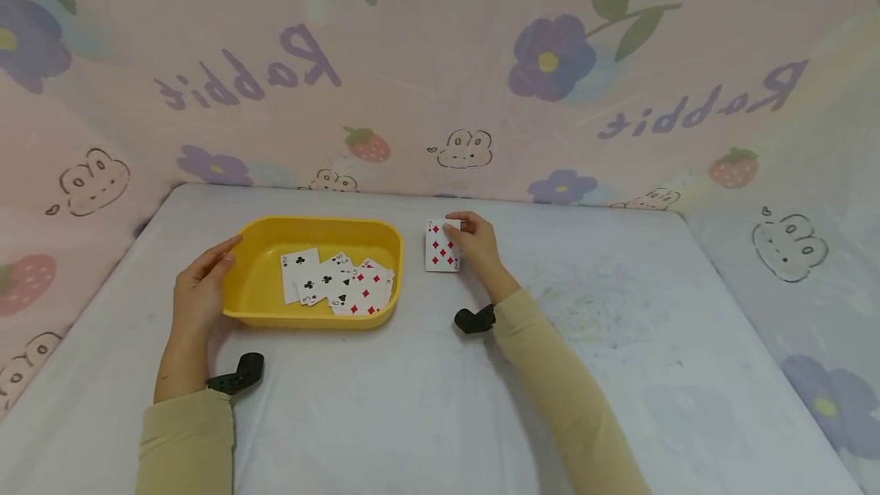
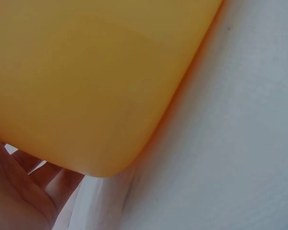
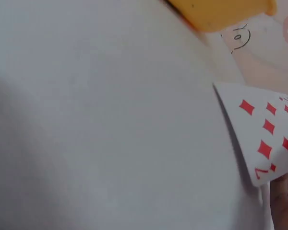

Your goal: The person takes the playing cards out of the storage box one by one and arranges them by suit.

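A yellow plastic basin [image 1: 312,321] stands left of centre, with several loose playing cards [image 1: 364,292] overlapping, face up, in its right half. At its left end my left hand [image 1: 195,289] holds the rim; in the left wrist view the fingers [image 2: 53,177] lie against the basin's outer wall [image 2: 86,86]. To the basin's right, my right hand [image 1: 477,247] pinches a seven of diamonds [image 1: 440,250] by its upper right part, thumb on its face. In the right wrist view the card [image 3: 257,127] faces up; whether more cards lie under it, I cannot tell.
A white cloth covers the table [image 1: 357,411]. Behind it and at both sides rises a printed curtain [image 1: 440,59] with flowers, rabbits and strawberries. Black wrist devices [image 1: 241,374] sit on both wrists. Faint smudges mark the cloth right of the right forearm.
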Available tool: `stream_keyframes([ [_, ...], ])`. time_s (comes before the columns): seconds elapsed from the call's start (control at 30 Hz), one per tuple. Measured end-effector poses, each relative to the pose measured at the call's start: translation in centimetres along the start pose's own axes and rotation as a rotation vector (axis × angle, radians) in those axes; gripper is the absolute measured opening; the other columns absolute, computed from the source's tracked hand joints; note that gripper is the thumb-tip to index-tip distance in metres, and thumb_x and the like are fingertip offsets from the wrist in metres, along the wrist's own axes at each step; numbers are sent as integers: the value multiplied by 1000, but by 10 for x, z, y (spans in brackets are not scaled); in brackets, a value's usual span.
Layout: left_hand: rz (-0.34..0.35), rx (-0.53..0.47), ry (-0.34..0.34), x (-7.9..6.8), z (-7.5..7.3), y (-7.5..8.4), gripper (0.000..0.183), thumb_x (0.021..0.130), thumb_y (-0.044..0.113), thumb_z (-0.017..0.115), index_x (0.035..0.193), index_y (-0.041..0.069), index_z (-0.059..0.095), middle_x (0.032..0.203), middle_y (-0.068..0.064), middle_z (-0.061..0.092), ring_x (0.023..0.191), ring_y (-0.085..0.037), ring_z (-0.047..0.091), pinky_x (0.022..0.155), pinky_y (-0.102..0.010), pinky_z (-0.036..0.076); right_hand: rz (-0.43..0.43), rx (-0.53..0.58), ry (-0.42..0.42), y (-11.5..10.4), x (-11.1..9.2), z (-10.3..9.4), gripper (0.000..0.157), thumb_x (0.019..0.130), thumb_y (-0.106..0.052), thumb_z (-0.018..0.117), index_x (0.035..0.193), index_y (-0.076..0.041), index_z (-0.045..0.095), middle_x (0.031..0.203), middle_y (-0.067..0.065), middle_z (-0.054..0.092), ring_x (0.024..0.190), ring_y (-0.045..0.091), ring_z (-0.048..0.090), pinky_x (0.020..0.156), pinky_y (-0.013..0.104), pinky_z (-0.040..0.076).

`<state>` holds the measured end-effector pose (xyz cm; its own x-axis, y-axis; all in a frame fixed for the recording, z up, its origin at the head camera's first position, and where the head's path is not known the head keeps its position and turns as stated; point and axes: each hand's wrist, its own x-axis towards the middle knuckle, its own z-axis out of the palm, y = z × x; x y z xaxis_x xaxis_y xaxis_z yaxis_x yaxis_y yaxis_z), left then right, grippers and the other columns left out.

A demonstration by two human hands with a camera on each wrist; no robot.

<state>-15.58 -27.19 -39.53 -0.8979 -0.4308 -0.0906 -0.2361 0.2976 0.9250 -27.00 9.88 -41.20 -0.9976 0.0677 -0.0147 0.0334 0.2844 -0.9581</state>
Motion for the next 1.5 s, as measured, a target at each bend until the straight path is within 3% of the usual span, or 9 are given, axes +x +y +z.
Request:
stream_keyframes([
  [0.2,-3,-5,11,0,2,-1,39,101,34,42,138,26,53,146,4,47,127,-10,41,114,-30,30,37,-38,10,5,6,-4,31,87,-9,67,118,-4,64,80,1,56,69,8,49,59,18,39],
  [0.47,-2,-15,17,0,1,0,39,101,33,43,138,26,53,146,4,47,127,-10,41,114,-30,30,113,-114,1,2,10,0,41,83,-1,65,124,-6,62,103,7,52,90,16,45,75,24,40],
  [0.7,2,-27,15,1,2,-1,38,101,33,44,137,27,54,142,7,50,123,-7,42,113,-28,31,42,-238,27,2,7,5,38,83,-1,68,121,-2,62,104,10,52,94,20,45,84,31,42],
  [0.97,-10,-14,9,1,1,-1,39,101,34,44,138,28,53,146,3,47,130,-13,40,114,-32,30,-17,-262,64,0,4,10,38,82,0,70,119,2,61,112,19,56,103,28,49,92,39,44],
  [1.07,-16,-9,13,1,0,-1,39,101,34,44,138,28,53,146,2,47,131,-14,40,114,-32,30,-37,-234,98,-5,0,12,34,84,-5,68,118,1,62,113,19,55,104,28,49,93,39,44],
  [1.23,-14,-14,11,1,0,0,39,101,35,43,138,29,53,147,2,46,132,-15,39,115,-33,29,-153,-70,151,-26,-11,24,27,88,-9,64,113,2,63,111,18,58,102,28,55,88,36,49],
  [1.37,-20,-23,15,2,0,-1,38,101,35,43,137,31,54,147,4,46,131,-14,39,115,-33,29,-226,40,122,-47,-22,38,25,88,-10,65,111,1,63,110,15,62,99,25,59,85,29,52],
  [1.5,-24,-23,18,3,1,-1,38,101,35,43,137,30,54,146,5,47,131,-14,39,115,-32,29,-242,78,66,-63,-32,49,26,88,-10,66,110,1,63,110,16,64,99,26,60,87,28,52],
])
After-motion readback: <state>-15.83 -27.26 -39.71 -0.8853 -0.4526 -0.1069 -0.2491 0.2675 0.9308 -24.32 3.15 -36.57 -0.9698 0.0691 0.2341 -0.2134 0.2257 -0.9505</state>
